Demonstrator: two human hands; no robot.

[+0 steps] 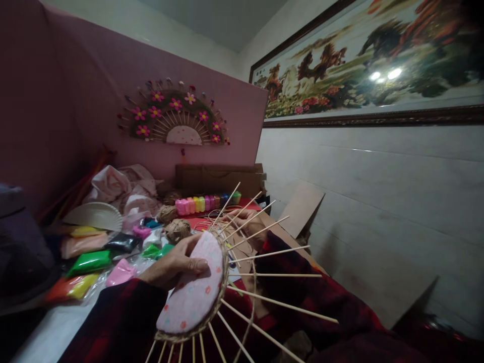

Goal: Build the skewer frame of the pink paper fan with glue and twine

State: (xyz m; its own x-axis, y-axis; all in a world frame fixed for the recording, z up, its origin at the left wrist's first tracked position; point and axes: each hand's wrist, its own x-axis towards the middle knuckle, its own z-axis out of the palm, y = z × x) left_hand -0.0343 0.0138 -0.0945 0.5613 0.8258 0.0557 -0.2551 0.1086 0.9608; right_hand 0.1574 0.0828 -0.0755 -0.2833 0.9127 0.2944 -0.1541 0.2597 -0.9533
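My left hand (180,264) grips a half-round base (198,297) covered in pale pink cloth with small printed spots, thumb on its face. Twine edges the curved rim, from which several thin wooden sticks (283,302) fan outward. My right hand (247,224) is behind the upper sticks, its fingers drawn together at a strand of jute twine (254,282). That strand hangs in a long loop across the sticks. The sticks partly hide the right fingertips. Two twine balls (177,230) lie beyond my left hand.
Left on the table are bagged coloured clay packs (89,262), a folded paper plate (94,216) and crumpled pale cloth (123,184). A row of coloured tubs (200,203) stands behind. A flower-decorated fan (184,135) hangs on the pink panel. Cardboard (301,206) leans against the right wall.
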